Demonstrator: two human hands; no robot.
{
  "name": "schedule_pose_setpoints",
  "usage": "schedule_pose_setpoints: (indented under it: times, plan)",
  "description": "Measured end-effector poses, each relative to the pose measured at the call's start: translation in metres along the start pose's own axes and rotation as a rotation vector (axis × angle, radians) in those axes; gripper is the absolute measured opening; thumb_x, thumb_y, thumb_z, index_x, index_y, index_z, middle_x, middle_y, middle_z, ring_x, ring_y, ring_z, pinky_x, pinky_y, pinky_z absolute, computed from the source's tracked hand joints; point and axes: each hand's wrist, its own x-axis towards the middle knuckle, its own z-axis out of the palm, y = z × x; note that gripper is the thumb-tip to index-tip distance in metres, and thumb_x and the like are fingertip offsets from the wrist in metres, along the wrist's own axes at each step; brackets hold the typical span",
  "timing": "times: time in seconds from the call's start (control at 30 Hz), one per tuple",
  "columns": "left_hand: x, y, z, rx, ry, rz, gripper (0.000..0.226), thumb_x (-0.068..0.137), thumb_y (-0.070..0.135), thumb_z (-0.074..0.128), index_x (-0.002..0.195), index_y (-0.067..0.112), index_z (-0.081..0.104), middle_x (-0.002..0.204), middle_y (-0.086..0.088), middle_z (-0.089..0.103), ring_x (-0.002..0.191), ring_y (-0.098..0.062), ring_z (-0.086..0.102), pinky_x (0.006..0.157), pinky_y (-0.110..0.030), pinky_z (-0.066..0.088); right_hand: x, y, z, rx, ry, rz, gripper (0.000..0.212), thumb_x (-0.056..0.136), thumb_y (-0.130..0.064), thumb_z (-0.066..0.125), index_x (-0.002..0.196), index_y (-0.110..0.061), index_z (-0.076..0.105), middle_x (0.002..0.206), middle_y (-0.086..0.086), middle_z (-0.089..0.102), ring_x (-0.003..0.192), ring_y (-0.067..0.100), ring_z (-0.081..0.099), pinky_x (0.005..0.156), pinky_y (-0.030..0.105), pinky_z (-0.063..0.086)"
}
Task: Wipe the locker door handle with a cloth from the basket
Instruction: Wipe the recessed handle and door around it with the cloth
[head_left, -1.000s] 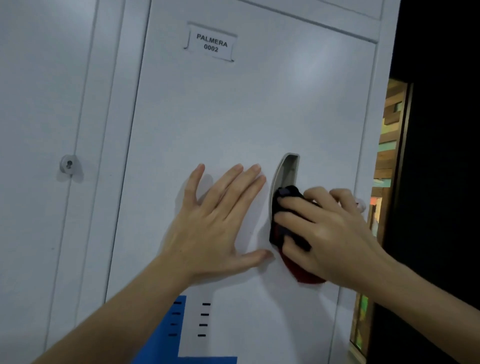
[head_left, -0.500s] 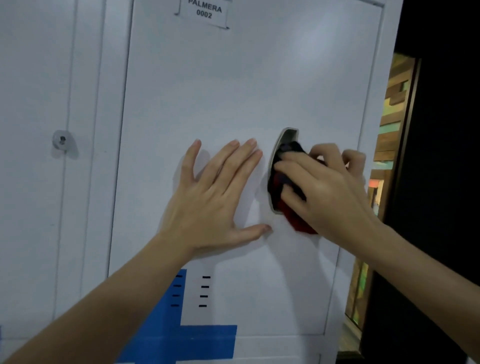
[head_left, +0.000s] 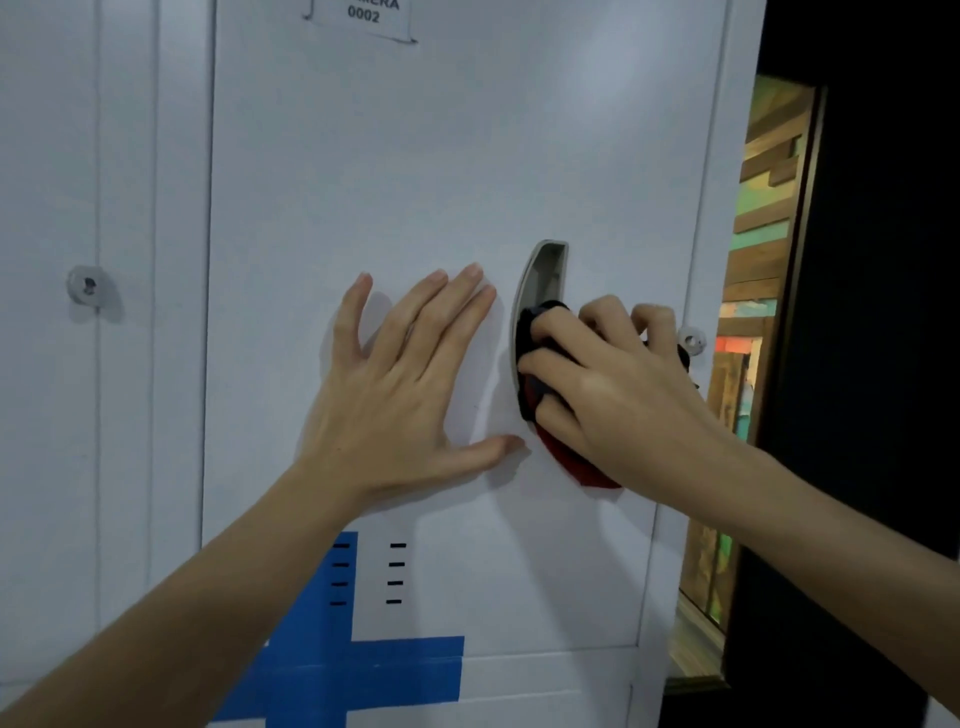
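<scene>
At the far left we note a round lock (head_left: 85, 285) on the neighbouring locker panel. On the door (head_left: 363, 156), a label (head_left: 363, 15) reading 0002 sits at the top edge, and blue tape (head_left: 363, 665) with two columns of vent slots (head_left: 369, 574) occupies the lower part. The left hand (head_left: 400, 384) lies flat against the door, fingers straight and spread, holding nothing. Just right of it we find the recessed handle (head_left: 543, 270), its upper part uncovered. The cloth (head_left: 576, 462), dark with a red portion, is pressed into the handle's lower part. The right hand (head_left: 618, 395) grips the cloth with curled fingers. A second small lock (head_left: 691, 341) shows beside its knuckles, near the door's right edge.
</scene>
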Motion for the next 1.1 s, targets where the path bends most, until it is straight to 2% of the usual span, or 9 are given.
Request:
schedule_pose_setpoints:
  times: [0.1, 0.2, 0.3, 0.37, 0.47, 0.6, 0.7, 0.93, 1.1]
  plan:
    - [0.001, 0.0, -0.001, 0.023, -0.016, 0.003, 0.101, 0.074, 0.08, 0.039, 0.144, 0.009, 0.03, 0.15, -0.006, 0.031, 0.137, -0.02, 0.027, 0.112, -0.054, 0.009, 0.002, 0.003, -0.003, 0.131, -0.151, -0.039, 0.027, 0.079, -0.021, 0.04, 0.075, -0.016, 0.066, 0.088, -0.002, 0.06, 0.083, 0.02, 0.043, 0.075, 0.035, 0.023]
    - [0.0, 0.001, -0.001, 0.025, -0.03, 0.008, 0.1, 0.075, 0.08, 0.037, 0.144, 0.009, 0.031, 0.151, -0.006, 0.031, 0.137, -0.02, 0.027, 0.112, -0.053, 0.008, 0.009, 0.018, -0.011, 0.476, -0.301, 0.013, 0.034, 0.078, -0.031, 0.033, 0.08, -0.021, 0.066, 0.091, -0.01, 0.054, 0.086, 0.01, 0.032, 0.079, 0.03, 0.018]
    - [0.0, 0.0, -0.003, 0.016, -0.037, -0.002, 0.1, 0.075, 0.08, 0.036, 0.144, 0.009, 0.032, 0.15, -0.006, 0.032, 0.137, -0.019, 0.027, 0.112, -0.053, 0.008, -0.002, 0.023, -0.017, 0.688, -0.117, 0.234, 0.027, 0.079, -0.023, 0.041, 0.09, -0.017, 0.065, 0.094, -0.012, 0.049, 0.088, 0.005, 0.031, 0.086, 0.019, 0.021]
    - [0.0, 0.0, -0.003, 0.009, -0.04, 0.001, 0.1, 0.075, 0.08, 0.034, 0.144, 0.009, 0.031, 0.151, -0.006, 0.031, 0.137, -0.019, 0.026, 0.112, -0.052, 0.007, -0.012, 0.025, -0.018, 0.633, 0.065, 0.359, 0.03, 0.081, -0.019, 0.042, 0.098, -0.009, 0.065, 0.099, -0.006, 0.048, 0.094, 0.005, 0.031, 0.086, 0.016, 0.028]
    - [0.0, 0.0, -0.002, 0.007, -0.026, 0.004, 0.1, 0.075, 0.08, 0.035, 0.145, 0.009, 0.03, 0.151, -0.006, 0.031, 0.137, -0.02, 0.026, 0.112, -0.052, 0.007, -0.018, 0.026, -0.014, 0.549, 0.161, 0.374, 0.033, 0.083, -0.014, 0.046, 0.108, -0.003, 0.063, 0.104, 0.006, 0.053, 0.098, 0.015, 0.036, 0.09, 0.009, 0.027]
    - [0.0, 0.0, 0.0, 0.016, -0.009, 0.008, 0.101, 0.074, 0.08, 0.039, 0.145, 0.009, 0.03, 0.15, -0.005, 0.032, 0.136, -0.02, 0.028, 0.112, -0.054, 0.011, -0.015, 0.014, -0.004, 0.465, 0.11, 0.184, 0.032, 0.082, -0.012, 0.053, 0.11, -0.001, 0.063, 0.109, 0.014, 0.061, 0.095, 0.025, 0.046, 0.089, 0.019, 0.032]
    - [0.0, 0.001, 0.0, 0.014, -0.001, 0.011, 0.098, 0.076, 0.079, 0.035, 0.144, 0.009, 0.032, 0.15, -0.005, 0.033, 0.135, -0.02, 0.029, 0.111, -0.054, 0.013, -0.026, -0.005, 0.003, 0.318, 0.015, 0.078, 0.032, 0.08, -0.016, 0.051, 0.105, -0.002, 0.066, 0.112, 0.01, 0.063, 0.088, 0.027, 0.046, 0.076, 0.034, 0.039]
    - [0.0, 0.0, 0.001, 0.012, 0.017, 0.023, 0.098, 0.074, 0.077, 0.04, 0.144, 0.009, 0.031, 0.149, -0.006, 0.033, 0.135, -0.02, 0.029, 0.111, -0.053, 0.01, -0.012, 0.001, -0.004, 0.002, -0.008, 0.002, 0.025, 0.082, -0.019, 0.044, 0.085, -0.011, 0.067, 0.108, 0.003, 0.064, 0.09, 0.023, 0.047, 0.079, 0.038, 0.03]
    - [-0.001, 0.001, 0.001, 0.007, 0.02, 0.016, 0.097, 0.075, 0.076, 0.041, 0.144, 0.008, 0.032, 0.15, -0.007, 0.032, 0.135, -0.021, 0.029, 0.112, -0.053, 0.011, -0.015, -0.012, -0.004, 0.082, -0.02, 0.069, 0.028, 0.08, -0.022, 0.042, 0.077, -0.008, 0.066, 0.099, 0.012, 0.058, 0.087, 0.025, 0.043, 0.075, 0.036, 0.029]
